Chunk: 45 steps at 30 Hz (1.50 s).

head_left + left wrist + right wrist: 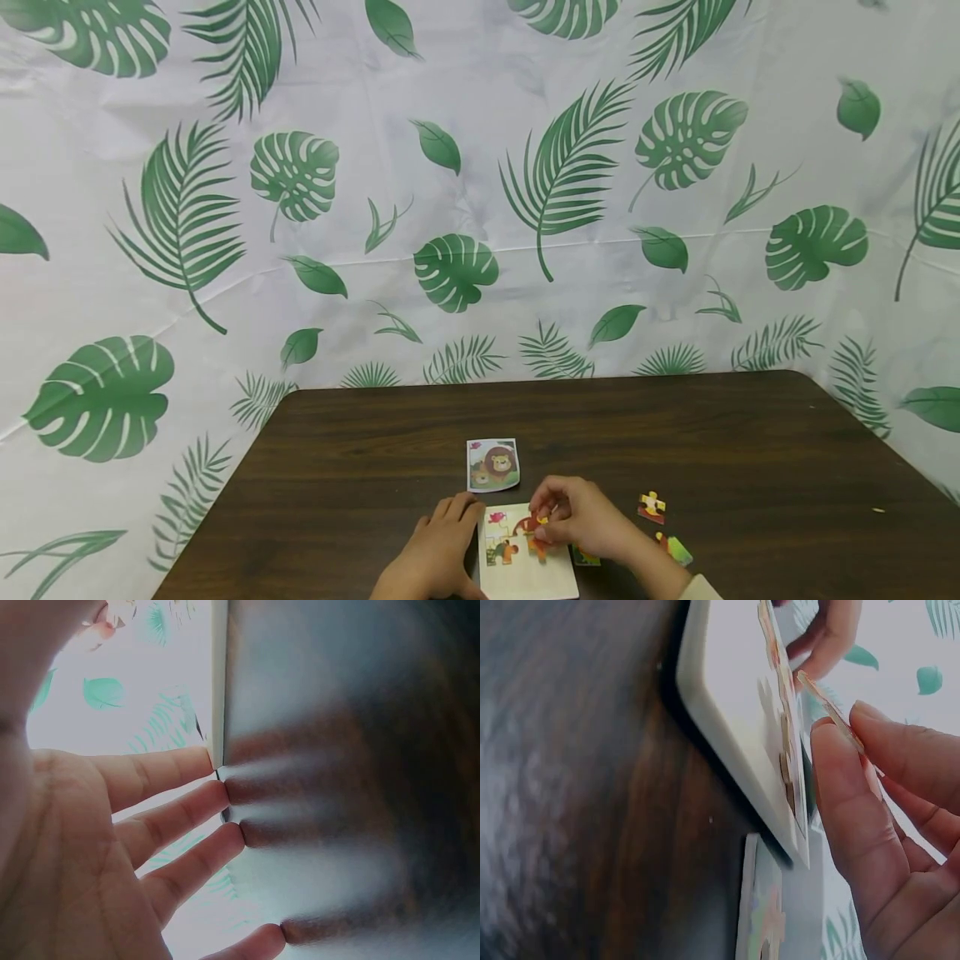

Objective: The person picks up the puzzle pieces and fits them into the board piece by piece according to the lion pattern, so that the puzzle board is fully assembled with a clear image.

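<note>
Between the fingertips and thumb of my right hand (pixel 581 518) a jigsaw puzzle piece (pixel 831 711) is pinched, tilted close over the pale puzzle board (pixel 528 582). Other pieces lie on the board's upper and left part, among them one with a pink figure (pixel 497 518) and a green-and-orange one (pixel 502 552). At the board's left side is my left hand (pixel 437 552), its fingers extended and spread. In the left wrist view its fingertips (pixel 234 834) rest on the dark tabletop, the topmost one right at the board's edge.
A picture card with a lion (pixel 493 467) lies just beyond the board. Right of it are loose pieces: a yellow-and-red one (pixel 652 506), a green one (pixel 678 550) and another (pixel 587 559) near the board's edge. A leaf-patterned cloth (pixel 465 200) hangs behind the table (pixel 360 442).
</note>
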Each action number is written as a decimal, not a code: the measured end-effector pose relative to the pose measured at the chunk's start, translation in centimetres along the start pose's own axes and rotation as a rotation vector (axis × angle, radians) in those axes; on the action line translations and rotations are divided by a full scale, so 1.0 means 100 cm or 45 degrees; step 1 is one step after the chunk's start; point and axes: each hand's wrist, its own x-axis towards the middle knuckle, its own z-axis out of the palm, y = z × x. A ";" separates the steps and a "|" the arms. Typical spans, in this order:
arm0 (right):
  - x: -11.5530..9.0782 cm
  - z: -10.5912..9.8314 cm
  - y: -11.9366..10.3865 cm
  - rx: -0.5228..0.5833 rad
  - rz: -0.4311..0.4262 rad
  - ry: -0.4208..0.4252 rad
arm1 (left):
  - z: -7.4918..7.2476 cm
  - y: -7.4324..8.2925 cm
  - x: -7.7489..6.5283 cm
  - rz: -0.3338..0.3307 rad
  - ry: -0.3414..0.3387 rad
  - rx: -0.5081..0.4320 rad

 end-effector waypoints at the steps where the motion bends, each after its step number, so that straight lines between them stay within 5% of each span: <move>1: 0.000 0.001 0.000 -0.003 -0.005 0.002 | 0.000 0.000 0.000 -0.001 -0.001 -0.001; 45: 0.007 0.028 -0.007 -0.068 0.049 0.043 | 0.005 0.000 -0.001 0.039 0.070 0.070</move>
